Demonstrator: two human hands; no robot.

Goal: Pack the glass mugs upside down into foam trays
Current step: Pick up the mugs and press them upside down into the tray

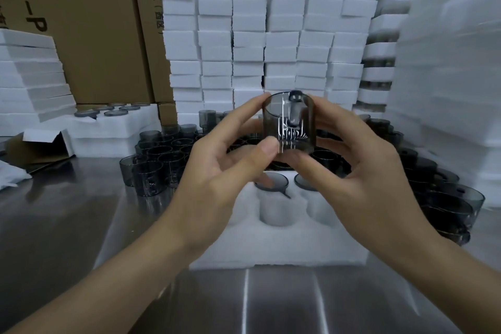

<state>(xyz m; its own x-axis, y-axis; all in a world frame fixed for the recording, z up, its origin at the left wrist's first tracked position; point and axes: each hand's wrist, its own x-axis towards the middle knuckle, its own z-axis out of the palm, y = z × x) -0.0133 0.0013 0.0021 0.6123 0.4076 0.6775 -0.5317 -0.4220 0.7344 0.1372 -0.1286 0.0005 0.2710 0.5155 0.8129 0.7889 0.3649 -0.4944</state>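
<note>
I am looking down at a brushed steel table (67,225) in a packing room, with brown cardboard cartons (89,35) standing at the back left. At far left one leaning stack of foam sheets (32,76) sits beside a filled foam tray (127,127), where I count five or six dark round mug bases; blur prevents a firmer count.

Next come loose smoky glass mugs (160,149), crowded together and too many to count. Behind them rises a wall of white foam blocks (249,35), six columns wide.

In the middle my left hand (217,171) and right hand (360,171) hold one glass mug (288,127) between them. It is in the air above the near foam tray (271,247). The left thumb presses its near wall and the fingers curl round its sides. I cannot tell which end is up.

In that tray two seated mugs (273,182) show base-up in the back row, with two empty pockets (273,211) visible in front. The hands hide the rest.

At right more mugs (447,198) curve along the table below a blurred foam pile (447,89).
</note>
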